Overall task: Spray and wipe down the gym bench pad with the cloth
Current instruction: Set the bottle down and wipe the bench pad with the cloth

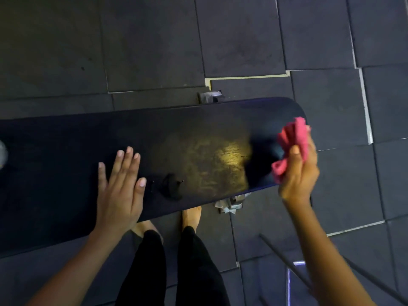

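The bench pad (198,120) runs nine to three o'clock, my right hand (298,171) gripping the pink cloth (291,140) at its three-o'clock end, my left hand (120,186) flat and open mid-pad.

Bench pad (209,129) lies open, interrupted only by a small black lump (172,188).

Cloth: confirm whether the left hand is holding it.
No. The pink cloth is bunched in the right hand, while the left hand lies flat on the bench pad.
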`<state>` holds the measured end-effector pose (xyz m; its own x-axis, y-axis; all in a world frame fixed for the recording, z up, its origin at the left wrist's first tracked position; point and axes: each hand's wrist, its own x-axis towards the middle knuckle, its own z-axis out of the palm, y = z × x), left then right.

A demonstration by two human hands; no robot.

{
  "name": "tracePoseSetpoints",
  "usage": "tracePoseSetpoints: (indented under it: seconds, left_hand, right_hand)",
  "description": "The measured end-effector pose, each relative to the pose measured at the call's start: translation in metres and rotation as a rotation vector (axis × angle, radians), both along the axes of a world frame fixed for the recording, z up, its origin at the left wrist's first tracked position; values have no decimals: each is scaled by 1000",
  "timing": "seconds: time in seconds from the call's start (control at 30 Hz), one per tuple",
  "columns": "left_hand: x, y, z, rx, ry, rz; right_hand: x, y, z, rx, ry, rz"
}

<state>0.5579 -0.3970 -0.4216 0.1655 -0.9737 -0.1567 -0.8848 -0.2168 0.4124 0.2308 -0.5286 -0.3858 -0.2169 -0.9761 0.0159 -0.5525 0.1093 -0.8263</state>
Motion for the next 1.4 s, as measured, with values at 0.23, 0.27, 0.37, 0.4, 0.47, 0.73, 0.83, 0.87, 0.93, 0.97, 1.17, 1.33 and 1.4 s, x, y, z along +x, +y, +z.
tracePoseSetpoints:
  seconds: [0.23, 0.27, 0.37, 0.4, 0.47, 0.73, 0.83, 0.87, 0.93, 0.97, 1.17, 1.33, 1.4]
  left_hand:
    - [-1, 3, -10, -4, -11, 28]
    - [-1, 3, -11, -6, -12, 31]
    - [-3, 2, -9, -34, 29, 49]
    - [-2, 2, -8, -51, 61, 56]
    - [0, 3, -9, -99, 136, 66]
    - [12, 14, -1, -252, 396, 266]
    - [19, 25, -4, -179, 301, 210]
    - [21, 29, -5, -150, 267, 180]
    - [24, 35, -6, -112, 220, 126]
    - [25, 37, -6, -104, 204, 115]
    - [36, 35, -7, -75, 93, 153]
    - [54, 42, -11, -42, 82, 201]
    - [61, 45, -11, -37, 61, 143]
  right_hand:
    - [4, -11, -58, 140, 593, 125]
    - [17, -6, -59, 141, 591, 117]
    - [60, 21, -55, 103, 613, 253]
    - [78, 33, -54, 95, 602, 320]
    - [119, 59, -51, 93, 562, 440]
    - [178, 92, -15, 226, 193, 701]
    - [154, 77, 18, 307, -179, 462]
    - [144, 70, 32, 336, -326, 334]
    - [120, 56, 51, 330, -399, 82]
    - [104, 49, 55, 288, -317, 7]
    - [69, 29, -6, 237, 199, 172]
    - [120, 49, -50, 235, 362, 186]
    - [143, 67, -52, 219, 387, 184]
